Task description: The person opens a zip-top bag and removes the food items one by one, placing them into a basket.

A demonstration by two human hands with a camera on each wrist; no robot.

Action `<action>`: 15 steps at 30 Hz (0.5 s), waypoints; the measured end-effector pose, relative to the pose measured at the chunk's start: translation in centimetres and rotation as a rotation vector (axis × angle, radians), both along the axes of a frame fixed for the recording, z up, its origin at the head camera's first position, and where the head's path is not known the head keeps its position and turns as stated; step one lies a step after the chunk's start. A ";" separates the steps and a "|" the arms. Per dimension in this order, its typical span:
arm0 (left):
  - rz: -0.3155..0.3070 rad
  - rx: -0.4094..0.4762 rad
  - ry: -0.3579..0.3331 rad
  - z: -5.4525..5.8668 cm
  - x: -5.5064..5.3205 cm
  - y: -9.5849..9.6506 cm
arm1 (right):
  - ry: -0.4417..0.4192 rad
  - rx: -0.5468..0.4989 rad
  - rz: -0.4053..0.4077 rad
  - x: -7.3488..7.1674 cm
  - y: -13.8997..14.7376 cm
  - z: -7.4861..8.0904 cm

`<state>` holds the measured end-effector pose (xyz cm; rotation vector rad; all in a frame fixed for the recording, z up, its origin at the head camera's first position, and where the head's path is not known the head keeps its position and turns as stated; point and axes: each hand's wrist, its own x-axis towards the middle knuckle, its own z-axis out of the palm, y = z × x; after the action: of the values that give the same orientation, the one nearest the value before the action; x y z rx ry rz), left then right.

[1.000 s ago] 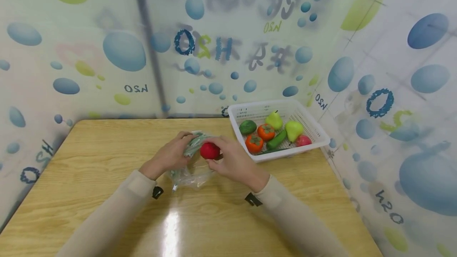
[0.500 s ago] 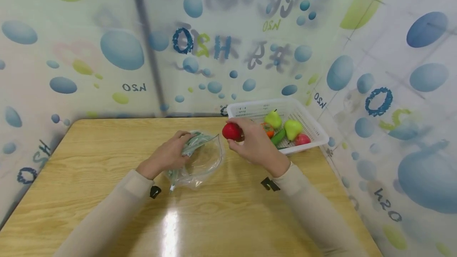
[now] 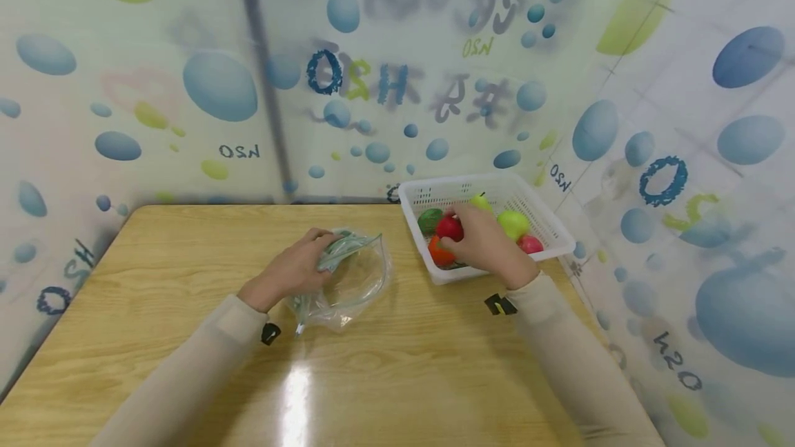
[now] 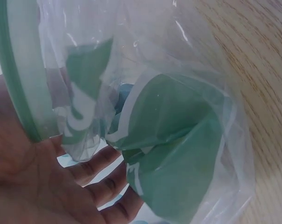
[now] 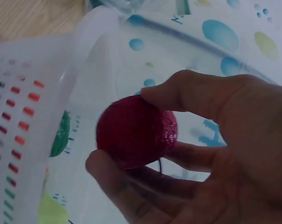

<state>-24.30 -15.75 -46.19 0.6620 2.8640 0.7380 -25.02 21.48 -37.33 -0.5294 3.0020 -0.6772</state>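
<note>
A red apple with a thin stem is pinched between the thumb and fingers of my right hand. That hand is over the left part of a white perforated basket. Left of it, on the table, lies a clear zip bag with green print, its mouth spread toward the basket. My left hand grips the bag's far-left side. In the left wrist view, green-printed plastic bulges past the curled fingers. Nothing is visible inside the bag.
The basket holds a dark green vegetable, an orange persimmon, green pears and a pinkish-red fruit. My right hand hides part of the contents. A patterned wall stands behind the wooden table.
My right hand has carried the red apple from the bag's mouth rightward to above the basket. The left hand has stayed at the bag, whose opening now shows.
</note>
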 end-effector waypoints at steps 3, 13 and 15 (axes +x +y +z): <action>0.000 -0.001 0.007 0.0 0.0 0.0 | -0.039 0.026 0.001 -0.2 0.7 -0.4; 0.011 -0.002 0.002 0.0 0.0 0.1 | -0.120 0.180 0.011 -0.8 2.2 -1.2; 0.012 -0.004 0.001 -0.1 0.0 0.1 | -0.137 0.204 0.003 -0.9 2.3 -1.2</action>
<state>-24.33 -15.65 -46.24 0.6456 2.8725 0.7328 -25.91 23.82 -38.54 -0.4575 2.8954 -0.3829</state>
